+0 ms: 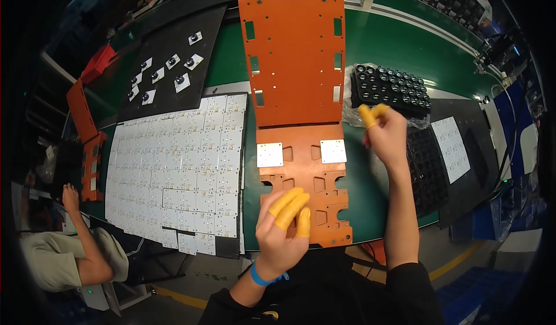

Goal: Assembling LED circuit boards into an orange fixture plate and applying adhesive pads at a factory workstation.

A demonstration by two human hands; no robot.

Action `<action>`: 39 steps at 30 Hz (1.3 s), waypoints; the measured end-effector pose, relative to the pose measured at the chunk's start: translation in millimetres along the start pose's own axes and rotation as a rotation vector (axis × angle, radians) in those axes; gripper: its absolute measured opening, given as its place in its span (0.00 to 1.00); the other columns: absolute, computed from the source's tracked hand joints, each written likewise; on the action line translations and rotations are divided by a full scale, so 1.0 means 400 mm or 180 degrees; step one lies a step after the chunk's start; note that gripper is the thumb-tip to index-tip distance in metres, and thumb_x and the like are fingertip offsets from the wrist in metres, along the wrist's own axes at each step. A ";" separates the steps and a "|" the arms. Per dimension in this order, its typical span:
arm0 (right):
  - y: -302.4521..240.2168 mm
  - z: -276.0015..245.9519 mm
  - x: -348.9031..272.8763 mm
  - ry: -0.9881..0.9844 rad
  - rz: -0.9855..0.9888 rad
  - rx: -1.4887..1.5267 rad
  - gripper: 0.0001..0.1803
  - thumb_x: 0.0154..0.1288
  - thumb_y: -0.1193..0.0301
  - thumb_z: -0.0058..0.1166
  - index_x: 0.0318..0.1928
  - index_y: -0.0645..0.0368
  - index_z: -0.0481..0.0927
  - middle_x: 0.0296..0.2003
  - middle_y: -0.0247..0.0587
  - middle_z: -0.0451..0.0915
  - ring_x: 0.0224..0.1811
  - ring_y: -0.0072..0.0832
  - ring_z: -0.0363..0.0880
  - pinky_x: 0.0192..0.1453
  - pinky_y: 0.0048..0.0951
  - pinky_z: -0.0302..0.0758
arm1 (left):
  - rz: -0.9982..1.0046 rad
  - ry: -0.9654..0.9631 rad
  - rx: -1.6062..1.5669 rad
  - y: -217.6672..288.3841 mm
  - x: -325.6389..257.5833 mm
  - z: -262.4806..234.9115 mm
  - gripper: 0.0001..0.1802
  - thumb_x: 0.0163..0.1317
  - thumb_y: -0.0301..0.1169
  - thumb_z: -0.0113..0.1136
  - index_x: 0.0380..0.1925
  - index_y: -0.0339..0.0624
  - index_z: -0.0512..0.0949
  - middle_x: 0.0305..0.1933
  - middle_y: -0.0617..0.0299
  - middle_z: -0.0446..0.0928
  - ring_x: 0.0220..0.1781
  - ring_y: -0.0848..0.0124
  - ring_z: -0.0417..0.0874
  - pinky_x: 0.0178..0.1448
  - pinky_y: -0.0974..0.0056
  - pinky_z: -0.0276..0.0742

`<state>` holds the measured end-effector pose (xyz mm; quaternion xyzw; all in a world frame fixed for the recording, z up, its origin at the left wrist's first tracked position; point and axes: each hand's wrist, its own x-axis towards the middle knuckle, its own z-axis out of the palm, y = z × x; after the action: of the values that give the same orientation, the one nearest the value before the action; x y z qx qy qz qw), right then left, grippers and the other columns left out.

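Observation:
An orange hinged fixture (298,59) stands in front of me, its lid raised and its base flat. Two white square circuit boards, a left one (270,155) and a right one (333,151), lie on the base. My left hand (282,229) is over the near left part of the base, with yellow finger covers and thumb apart from the fingers; nothing shows in it. My right hand (387,134) is beside a black tray of round lenses (394,86). Its covered thumb and finger are curled together; whatever they hold is hidden.
A large sheet of white circuit boards (174,169) lies left. Beyond it, a black board (174,41) carries several white pieces with black lenses. Another black tray (425,163) and white panel (450,148) lie right. A co-worker's arm (87,232) reaches toward another orange fixture (92,163).

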<state>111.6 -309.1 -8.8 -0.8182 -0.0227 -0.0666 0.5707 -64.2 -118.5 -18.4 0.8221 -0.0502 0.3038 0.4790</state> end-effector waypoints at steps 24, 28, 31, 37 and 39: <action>0.119 -0.102 0.143 0.1903 -0.1254 -0.3775 0.20 0.63 0.55 0.56 0.49 0.53 0.83 0.59 0.38 0.75 0.61 0.48 0.69 0.61 0.53 0.68 | -0.0933 0.0172 0.1879 -0.058 -0.276 -0.360 0.14 0.58 0.18 0.62 0.46 0.33 0.82 0.18 0.55 0.72 0.14 0.71 0.67 0.20 0.66 0.60; 0.148 -0.124 0.164 0.1972 -0.1616 -0.3544 0.17 0.62 0.57 0.60 0.47 0.51 0.83 0.54 0.35 0.78 0.56 0.44 0.73 0.59 0.48 0.69 | -0.1150 0.0003 0.1917 -0.075 -0.302 -0.355 0.20 0.56 0.24 0.65 0.51 0.36 0.81 0.14 0.61 0.67 0.13 0.67 0.68 0.20 0.64 0.64; 0.154 -0.107 0.170 0.1774 -0.1616 -0.3342 0.15 0.62 0.60 0.61 0.47 0.51 0.83 0.48 0.36 0.82 0.54 0.42 0.74 0.58 0.47 0.69 | -0.1080 -0.0017 0.1913 -0.092 -0.331 -0.348 0.22 0.55 0.26 0.66 0.52 0.36 0.80 0.14 0.61 0.68 0.13 0.66 0.69 0.21 0.63 0.65; 0.130 -0.108 0.158 0.1580 -0.1611 -0.3180 0.14 0.62 0.64 0.61 0.48 0.52 0.84 0.46 0.38 0.83 0.49 0.41 0.76 0.56 0.42 0.71 | -0.1195 -0.0039 0.1875 -0.083 -0.327 -0.337 0.25 0.54 0.26 0.68 0.54 0.36 0.79 0.15 0.63 0.70 0.14 0.65 0.71 0.21 0.63 0.66; 0.136 -0.119 0.164 0.1594 -0.1622 -0.3073 0.15 0.62 0.65 0.60 0.48 0.53 0.84 0.46 0.38 0.83 0.49 0.42 0.76 0.56 0.41 0.72 | -0.1177 -0.0098 0.1922 -0.088 -0.326 -0.343 0.23 0.54 0.25 0.68 0.52 0.35 0.80 0.16 0.62 0.70 0.14 0.64 0.71 0.21 0.64 0.67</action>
<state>178.8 -375.4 -34.5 -0.9131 -0.0502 -0.3948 0.0886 -218.8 -14.8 -67.4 0.9262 0.1844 0.2006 0.2605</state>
